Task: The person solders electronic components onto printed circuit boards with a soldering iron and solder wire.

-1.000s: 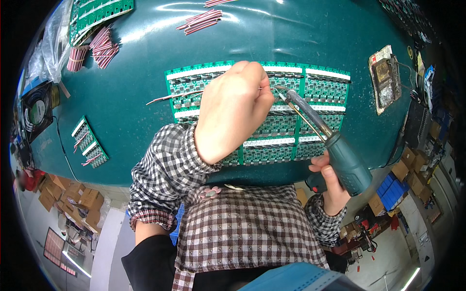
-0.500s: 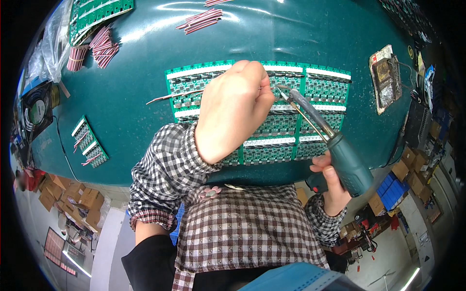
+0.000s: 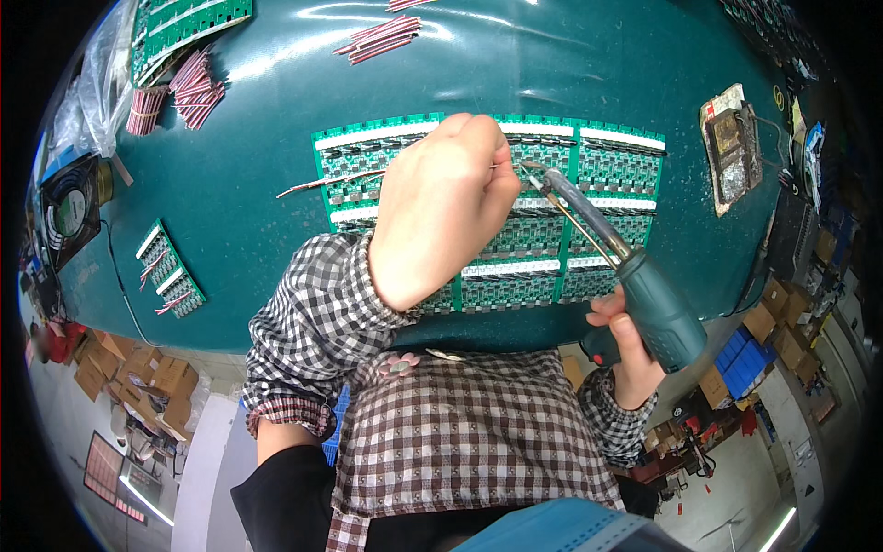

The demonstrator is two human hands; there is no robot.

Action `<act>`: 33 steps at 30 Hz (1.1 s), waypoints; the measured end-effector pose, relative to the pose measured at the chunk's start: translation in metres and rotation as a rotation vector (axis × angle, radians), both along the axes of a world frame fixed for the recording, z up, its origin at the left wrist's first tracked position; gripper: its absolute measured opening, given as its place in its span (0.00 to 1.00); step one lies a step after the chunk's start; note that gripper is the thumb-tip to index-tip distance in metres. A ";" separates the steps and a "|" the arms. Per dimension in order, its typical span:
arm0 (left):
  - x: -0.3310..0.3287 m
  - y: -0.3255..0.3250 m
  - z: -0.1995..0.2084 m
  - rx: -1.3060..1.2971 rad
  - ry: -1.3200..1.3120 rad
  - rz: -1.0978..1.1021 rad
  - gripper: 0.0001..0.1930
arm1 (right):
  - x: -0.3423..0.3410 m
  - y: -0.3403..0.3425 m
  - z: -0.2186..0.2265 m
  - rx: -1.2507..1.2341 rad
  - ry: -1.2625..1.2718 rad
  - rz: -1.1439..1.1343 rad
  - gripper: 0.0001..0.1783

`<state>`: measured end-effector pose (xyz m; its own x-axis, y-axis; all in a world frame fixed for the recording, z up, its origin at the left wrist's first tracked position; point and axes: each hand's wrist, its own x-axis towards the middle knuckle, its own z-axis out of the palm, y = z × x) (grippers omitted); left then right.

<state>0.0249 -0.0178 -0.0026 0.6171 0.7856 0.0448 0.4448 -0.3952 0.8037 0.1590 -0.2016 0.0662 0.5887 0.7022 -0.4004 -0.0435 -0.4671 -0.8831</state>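
My left hand [image 3: 448, 202] is closed in a pinch over a panel of green circuit boards [image 3: 614, 166], gripping a thin red and white wire [image 3: 331, 182]. The wire's loose end sticks out to the left, and a short piece shows by my fingertips. My right hand [image 3: 633, 354] is wrapped round the dark green handle of a soldering gun [image 3: 664, 313]. Its tip, with a thin feed tube alongside, reaches the boards just right of my left fingertips. Whether the tip touches the wire is too small to tell. My left hand hides part of the panel's middle.
Bundles of red and white wires [image 3: 379, 39] lie at the back, more [image 3: 198, 90] at the far left beside stacked green boards [image 3: 193, 23]. A small board piece [image 3: 171, 267] lies left. A worn soldering-tip stand [image 3: 731, 152] is at right; a fan [image 3: 72, 210] stands at the left edge.
The soldering gun has shifted very slightly to the left, its tip nearer my left fingertips. My left hand and the wire hold the same place.
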 end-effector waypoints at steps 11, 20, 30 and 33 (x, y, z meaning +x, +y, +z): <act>0.000 0.000 0.000 -0.003 0.020 -0.004 0.05 | 0.001 -0.002 0.001 0.007 0.011 -0.011 0.20; 0.000 0.000 0.001 -0.005 0.006 -0.002 0.05 | 0.000 -0.002 0.001 0.027 0.011 -0.001 0.20; 0.000 -0.001 -0.001 0.019 0.001 0.004 0.05 | -0.001 0.002 -0.002 0.027 -0.035 0.017 0.20; 0.000 -0.001 -0.002 0.029 -0.001 0.007 0.05 | -0.001 0.002 -0.002 0.018 -0.052 0.016 0.19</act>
